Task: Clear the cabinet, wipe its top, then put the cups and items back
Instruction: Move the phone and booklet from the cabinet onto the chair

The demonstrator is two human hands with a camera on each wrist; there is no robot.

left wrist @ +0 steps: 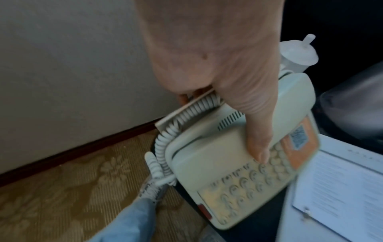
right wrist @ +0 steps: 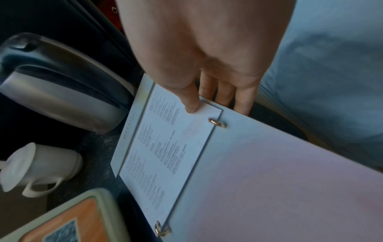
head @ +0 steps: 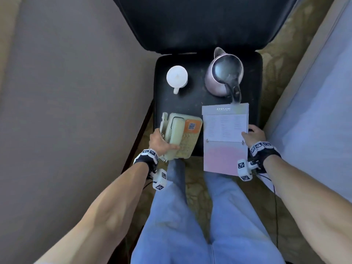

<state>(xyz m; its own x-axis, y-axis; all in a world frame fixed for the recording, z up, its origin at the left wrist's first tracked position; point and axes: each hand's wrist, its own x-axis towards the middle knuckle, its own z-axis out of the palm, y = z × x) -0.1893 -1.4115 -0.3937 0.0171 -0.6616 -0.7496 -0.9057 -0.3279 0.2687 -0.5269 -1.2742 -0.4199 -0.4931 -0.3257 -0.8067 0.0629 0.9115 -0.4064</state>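
A small black cabinet top (head: 192, 103) holds a white lidded cup (head: 177, 77) at the back left and a steel kettle (head: 223, 73) at the back right. My left hand (head: 162, 141) grips a cream telephone (head: 182, 134) (left wrist: 238, 163) at its left side, thumb on the keypad, over the cabinet's front left corner. My right hand (head: 253, 135) pinches the right edge of a ring-bound menu folder (head: 225, 138) (right wrist: 207, 155), thumb on top and fingers (right wrist: 225, 96) underneath. The folder overhangs the cabinet's front edge.
A dark padded headboard (head: 200, 23) rises behind the cabinet. A beige wall (head: 66, 92) runs on the left and a bed with pale sheets (head: 314, 92) on the right. Patterned carpet (left wrist: 62, 188) lies below, with my legs in jeans (head: 190, 225) in front.
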